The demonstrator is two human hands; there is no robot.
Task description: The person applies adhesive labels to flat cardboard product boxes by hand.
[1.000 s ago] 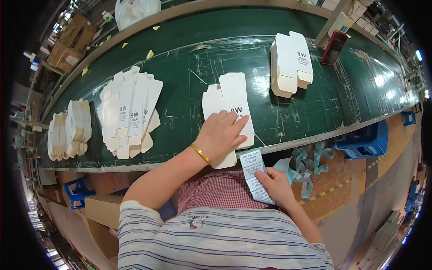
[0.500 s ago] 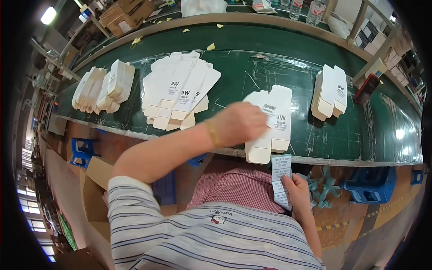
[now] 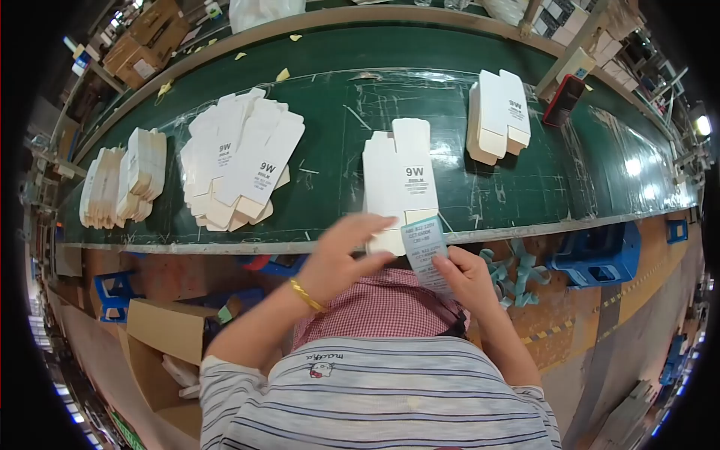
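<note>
Five heaps of flat white cartons [image 3: 240, 161] on a scuffed green tabletop [image 3: 330, 112], workshop clutter behind | three heaps left of the middle heap [image 3: 401, 176], one right of it — one red phone [image 3: 564, 100] beyond | one label strip [image 3: 426, 251] just below the middle heap, clamped in right hand [image 3: 469, 279] fingers; left hand [image 3: 337, 259] fingers touch its upper edge, grip unclear

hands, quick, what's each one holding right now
Left hand: fingertips at the label strip, grip cannot be told.
Right hand: closed on the label strip.
</note>
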